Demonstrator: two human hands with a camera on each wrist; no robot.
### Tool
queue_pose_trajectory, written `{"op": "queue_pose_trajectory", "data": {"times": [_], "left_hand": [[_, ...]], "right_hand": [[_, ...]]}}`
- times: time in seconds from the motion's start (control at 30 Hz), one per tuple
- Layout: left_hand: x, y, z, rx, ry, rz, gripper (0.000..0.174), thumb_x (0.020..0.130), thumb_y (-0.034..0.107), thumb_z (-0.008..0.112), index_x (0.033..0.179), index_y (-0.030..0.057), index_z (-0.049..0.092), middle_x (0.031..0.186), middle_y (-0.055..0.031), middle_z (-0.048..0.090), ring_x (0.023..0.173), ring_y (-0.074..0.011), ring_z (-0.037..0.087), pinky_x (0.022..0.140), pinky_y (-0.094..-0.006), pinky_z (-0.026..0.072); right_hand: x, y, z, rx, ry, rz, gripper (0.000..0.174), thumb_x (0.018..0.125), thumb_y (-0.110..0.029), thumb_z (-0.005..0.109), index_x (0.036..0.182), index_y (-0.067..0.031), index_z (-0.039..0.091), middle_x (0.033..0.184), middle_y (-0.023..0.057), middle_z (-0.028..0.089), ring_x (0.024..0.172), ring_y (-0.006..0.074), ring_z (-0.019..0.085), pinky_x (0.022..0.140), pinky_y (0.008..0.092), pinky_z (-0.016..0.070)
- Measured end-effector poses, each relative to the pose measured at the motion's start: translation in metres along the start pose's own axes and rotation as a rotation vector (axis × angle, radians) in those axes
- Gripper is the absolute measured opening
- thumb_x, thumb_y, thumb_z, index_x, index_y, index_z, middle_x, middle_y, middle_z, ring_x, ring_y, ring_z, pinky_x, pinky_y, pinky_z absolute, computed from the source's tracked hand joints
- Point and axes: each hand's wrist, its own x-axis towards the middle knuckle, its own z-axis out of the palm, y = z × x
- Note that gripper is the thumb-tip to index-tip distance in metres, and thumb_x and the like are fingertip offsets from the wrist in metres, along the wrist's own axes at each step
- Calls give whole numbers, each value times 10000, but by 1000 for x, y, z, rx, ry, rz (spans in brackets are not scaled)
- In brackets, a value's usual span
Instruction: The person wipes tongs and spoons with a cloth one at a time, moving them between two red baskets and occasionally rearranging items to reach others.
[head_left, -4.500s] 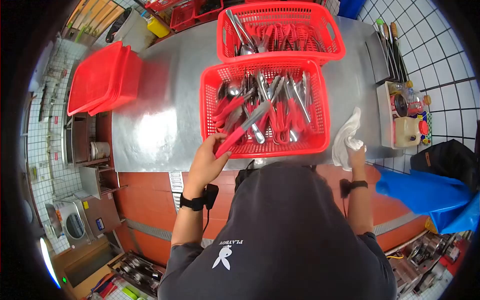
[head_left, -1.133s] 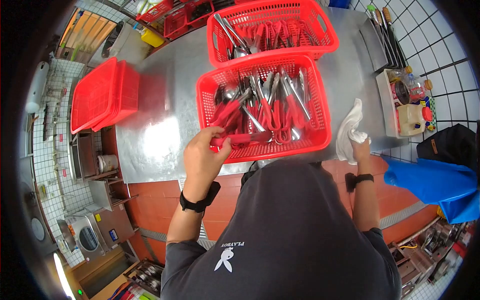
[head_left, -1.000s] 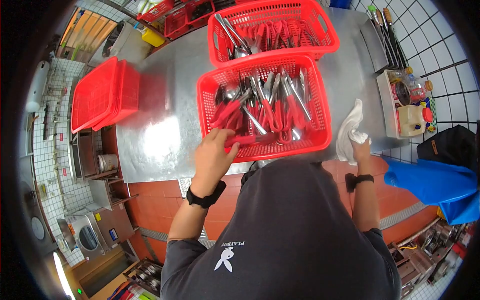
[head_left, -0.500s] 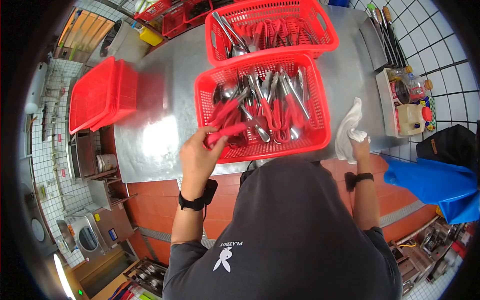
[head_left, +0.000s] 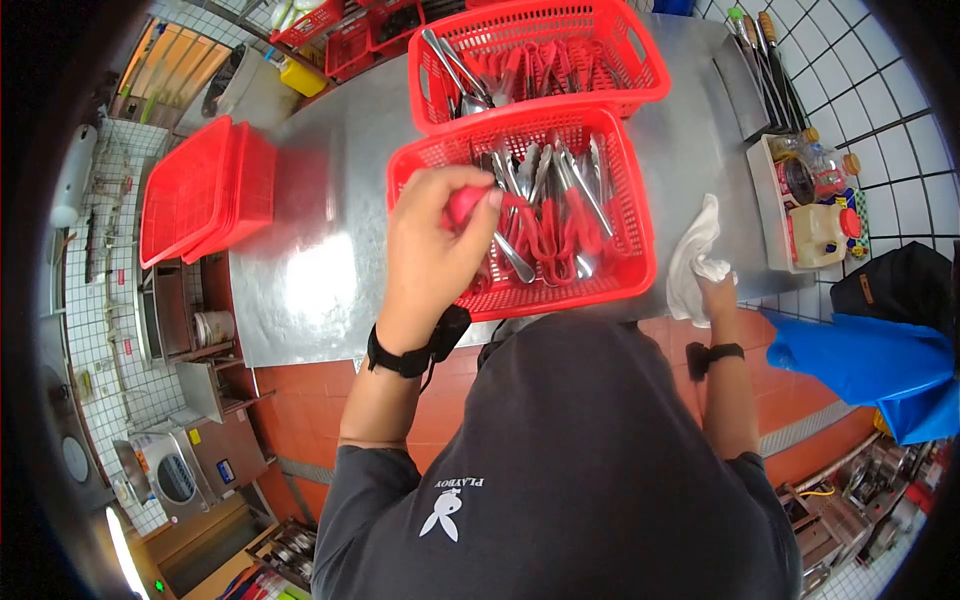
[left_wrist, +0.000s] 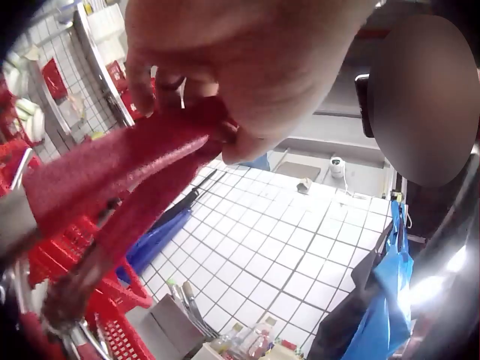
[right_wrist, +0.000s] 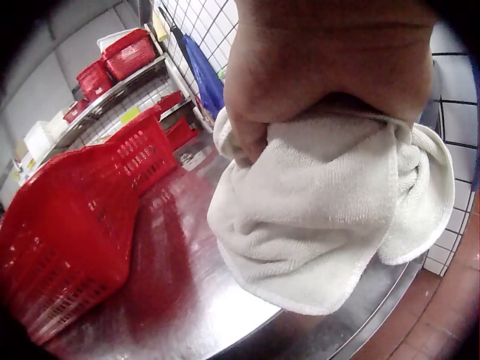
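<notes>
My left hand (head_left: 432,245) grips a pair of tongs (head_left: 465,205) by the red handles, above the left side of the near red basket (head_left: 600,293). In the left wrist view the tongs (left_wrist: 112,165) show two red-sleeved arms leading to metal ends, with the fingers at the joined end. Inside that basket lie several more red-handled tongs (head_left: 580,225) and a metal spoon (head_left: 515,262). At the table's right front edge my right hand (head_left: 717,296) holds a bunched white cloth (head_left: 692,260). Folds of the cloth (right_wrist: 315,210) hide most of its fingers in the right wrist view.
A second red basket (head_left: 520,30) of utensils stands right behind the near one. Stacked red baskets (head_left: 190,190) sit at the table's left end. A white bin (head_left: 772,215) with bottles stands by the tiled wall, and a blue plastic sheet (head_left: 840,365) hangs at right.
My left hand has lifted the tongs from the basket's front left corner, up and farther over the basket, turning them. The right hand and cloth have stayed in place.
</notes>
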Motion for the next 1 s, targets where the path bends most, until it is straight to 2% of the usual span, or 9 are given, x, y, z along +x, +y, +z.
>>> {"op": "queue_pose_trajectory", "data": {"times": [0.07, 0.13, 0.2, 0.4, 0.47, 0.53, 0.63, 0.87, 1.0], "left_hand": [[8, 0, 6, -95, 2, -79, 175, 830, 97, 696, 964, 12, 624, 880, -94, 644, 806, -164, 607, 742, -277, 473], [13, 6, 10, -106, -22, -56, 190, 831, 98, 693, 982, 12, 616, 882, -93, 639, 813, -173, 604, 759, -285, 474], [16, 4, 16, -61, -98, 175, 185, 838, 104, 684, 983, 13, 615, 885, -80, 637, 839, -172, 599, 777, -287, 469], [-2, -14, 36, 40, -303, 116, 411, 799, 122, 705, 1165, 48, 533, 870, -119, 633, 839, -281, 592, 814, -378, 449], [-9, -16, 32, 119, -253, 79, 396, 801, 125, 706, 1149, 42, 538, 849, -103, 639, 853, -269, 593, 808, -372, 448], [-10, -17, 24, 91, -303, -37, 377, 793, 121, 713, 1116, 35, 540, 853, -98, 643, 860, -259, 601, 810, -370, 446], [-13, -21, 24, 115, -183, 11, 326, 770, 112, 733, 1028, 36, 550, 887, -101, 637, 835, -257, 596, 798, -375, 439], [-11, -10, 24, 254, -115, 44, 301, 726, 167, 777, 932, 62, 584, 880, -80, 632, 895, -267, 572, 886, -391, 379], [-9, -11, 30, 330, -140, 149, 292, 708, 200, 787, 910, 93, 605, 884, -49, 639, 900, -249, 561, 892, -416, 355]], "right_hand": [[9, 19, 7, 75, 5, -67, 567, 751, -319, 756, 1152, 24, 548, 1120, 194, 643, 1056, 321, 615, 897, 380, 465], [7, 20, 6, 58, 10, -59, 580, 749, -324, 756, 1160, 25, 542, 1125, 197, 640, 1059, 326, 612, 900, 382, 463], [2, 12, 3, 39, 17, -53, 594, 748, -330, 756, 1168, 27, 535, 1129, 200, 638, 1062, 330, 610, 903, 385, 462], [5, 16, 6, 37, 37, -3, 636, 721, -339, 759, 1183, 28, 522, 1140, 224, 629, 1081, 367, 597, 900, 407, 463], [1, 10, 3, 11, 45, 29, 650, 714, -334, 755, 1196, 27, 511, 1141, 236, 625, 1092, 375, 591, 897, 412, 465], [2, 12, 5, -8, 49, 40, 652, 717, -334, 751, 1201, 26, 505, 1144, 235, 624, 1094, 375, 590, 898, 412, 464], [3, 10, 4, -34, 50, 54, 656, 721, -337, 748, 1207, 26, 499, 1149, 231, 622, 1098, 373, 588, 901, 410, 463], [-5, -6, -1, -61, 64, 13, 648, 726, -339, 748, 1212, 15, 503, 1152, 214, 625, 1090, 363, 591, 908, 401, 458], [5, 13, 6, -42, 73, 18, 619, 731, -335, 745, 1199, 3, 521, 1141, 201, 633, 1081, 352, 597, 904, 397, 458]]}}
